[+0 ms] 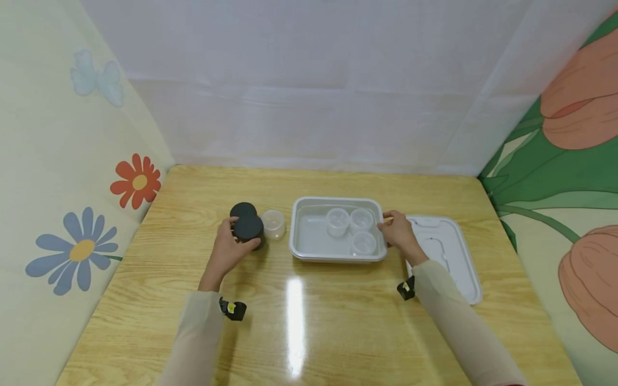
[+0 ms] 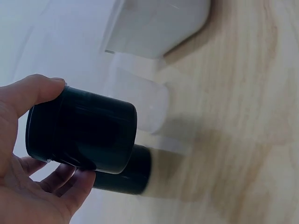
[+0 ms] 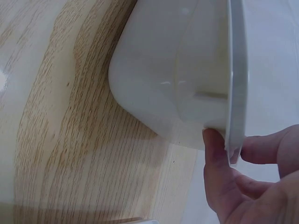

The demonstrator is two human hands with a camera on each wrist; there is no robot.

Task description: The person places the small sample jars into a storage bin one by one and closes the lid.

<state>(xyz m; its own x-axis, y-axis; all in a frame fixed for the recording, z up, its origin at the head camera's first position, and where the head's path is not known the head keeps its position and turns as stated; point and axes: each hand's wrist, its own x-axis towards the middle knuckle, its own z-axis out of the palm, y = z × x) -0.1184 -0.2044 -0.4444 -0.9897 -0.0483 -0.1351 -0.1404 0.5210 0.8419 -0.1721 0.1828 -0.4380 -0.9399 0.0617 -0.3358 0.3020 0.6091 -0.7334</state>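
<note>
My left hand [image 1: 227,249] grips a black lidded jar [image 2: 86,130] between thumb and fingers. In the left wrist view that jar is held up over the table, overlapping a second black jar [image 1: 243,209] that stands behind it. Just right of them is a clear plastic cup [image 1: 274,225]. My right hand [image 1: 399,231] pinches the right rim of a white rectangular tub [image 3: 238,70], thumb on one side of the rim and fingers on the other. Inside the tub, toward its right, sit three clear cups [image 1: 337,221].
A white lid [image 1: 463,257] lies on the wooden table [image 1: 347,327] to the right of the tub, partly under my right forearm. White cloth [image 1: 309,107] hangs behind the table. Flower-printed panels [image 1: 82,214] stand at both sides.
</note>
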